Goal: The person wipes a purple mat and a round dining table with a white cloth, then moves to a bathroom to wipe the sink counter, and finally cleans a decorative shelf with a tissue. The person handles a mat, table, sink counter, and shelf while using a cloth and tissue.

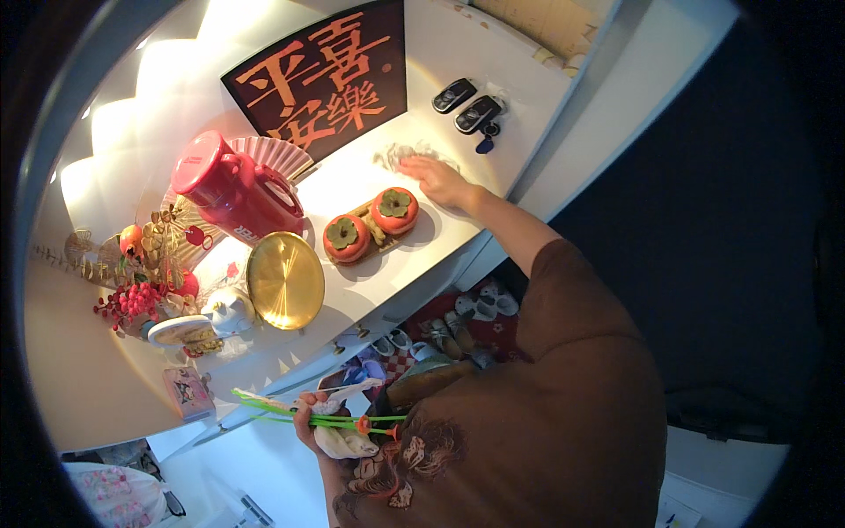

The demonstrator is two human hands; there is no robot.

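Observation:
My right hand (436, 179) reaches over the white cabinet top (343, 294) and presses a crumpled whitish cloth or wipe (412, 153) against it. Beside that hand, two orange persimmon ornaments (395, 211) stand on a small wooden tray. Nearer my body, my left hand (307, 417) is closed around thin green sticks (264, 404) with orange cup-shaped ends (363, 424), together with a bundled white cloth (343, 442). Part of the sticks lies against my brown shirt. My left forearm is partly hidden by the shirt.
Two car keys (476, 113) lie beyond my right hand. A dark calligraphy panel (330, 79) leans at the back. A red thermos jug (244, 191), gold round plate (286, 280), cat figurine (228, 310), berry decoration (135, 300) and pink box (188, 394) stand leftward. Shoes (487, 302) lie below.

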